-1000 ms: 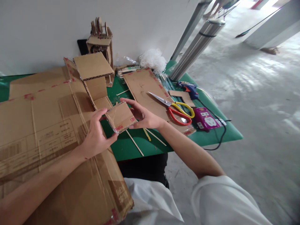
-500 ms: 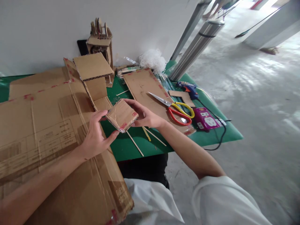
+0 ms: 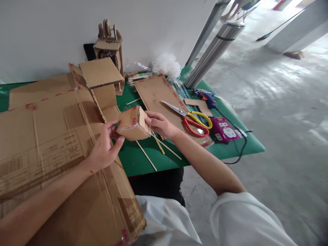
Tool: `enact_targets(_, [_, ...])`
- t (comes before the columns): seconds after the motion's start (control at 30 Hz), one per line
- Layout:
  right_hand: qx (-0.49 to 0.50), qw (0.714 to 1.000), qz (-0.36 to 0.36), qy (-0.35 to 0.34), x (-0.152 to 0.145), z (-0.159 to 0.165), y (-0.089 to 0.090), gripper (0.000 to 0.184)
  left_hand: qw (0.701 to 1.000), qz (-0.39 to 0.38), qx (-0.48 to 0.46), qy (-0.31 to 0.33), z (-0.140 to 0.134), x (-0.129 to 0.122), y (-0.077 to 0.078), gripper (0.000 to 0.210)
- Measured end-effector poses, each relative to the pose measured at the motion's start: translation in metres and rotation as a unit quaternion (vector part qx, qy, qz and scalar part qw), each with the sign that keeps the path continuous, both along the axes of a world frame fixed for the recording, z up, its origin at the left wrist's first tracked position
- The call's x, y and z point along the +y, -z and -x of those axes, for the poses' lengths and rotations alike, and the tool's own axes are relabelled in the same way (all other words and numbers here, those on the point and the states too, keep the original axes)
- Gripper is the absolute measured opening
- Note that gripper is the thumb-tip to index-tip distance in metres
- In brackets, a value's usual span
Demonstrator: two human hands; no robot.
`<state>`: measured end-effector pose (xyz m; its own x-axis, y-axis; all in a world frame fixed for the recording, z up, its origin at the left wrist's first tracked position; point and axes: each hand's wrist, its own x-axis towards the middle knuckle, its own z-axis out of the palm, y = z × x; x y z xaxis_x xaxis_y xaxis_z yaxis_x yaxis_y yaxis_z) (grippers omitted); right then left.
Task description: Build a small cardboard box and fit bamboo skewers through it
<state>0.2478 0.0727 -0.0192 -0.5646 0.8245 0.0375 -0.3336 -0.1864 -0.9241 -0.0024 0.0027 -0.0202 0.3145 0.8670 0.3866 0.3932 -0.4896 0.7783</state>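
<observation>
Between both hands I hold a small cardboard box (image 3: 130,123), brown with red print, tilted above the green table. My left hand (image 3: 107,145) grips its left end, thumb in front and fingers partly hidden behind. On the right end, my right hand (image 3: 159,123) pinches the box with its thumb on the side face. Wooden sticks (image 3: 146,155) lie on the table just below the box. A larger folded cardboard structure (image 3: 102,73) stands behind my left hand, its top panel flat.
A big flattened carton (image 3: 51,147) covers the left side. Scissors (image 3: 189,118) rest on a cardboard sheet (image 3: 153,90). A glue gun (image 3: 206,96), purple power socket (image 3: 224,130) with black cable, metal post (image 3: 215,54) and white string bundle (image 3: 167,66) are rightward and behind.
The small box has been turned in my hands, so its lower side and right end now show. My right hand's fingers have shifted around its right end.
</observation>
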Motion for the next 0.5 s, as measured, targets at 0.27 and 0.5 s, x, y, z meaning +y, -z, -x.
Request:
enact_targets(0.27, [0.016,0.999,-0.023,0.028,0.0026,-0.0001,0.0003,0.026,0.999,0.001,-0.019,-0.032,-0.0017,0.0043,-0.0009,0.078])
enact_targets(0.5, [-0.042,0.987,-0.148,0.035,0.0014,-0.0012,0.0019,0.021,0.997,0.019,-0.049,-0.050,-0.0005,0.0063,0.0005,0.099])
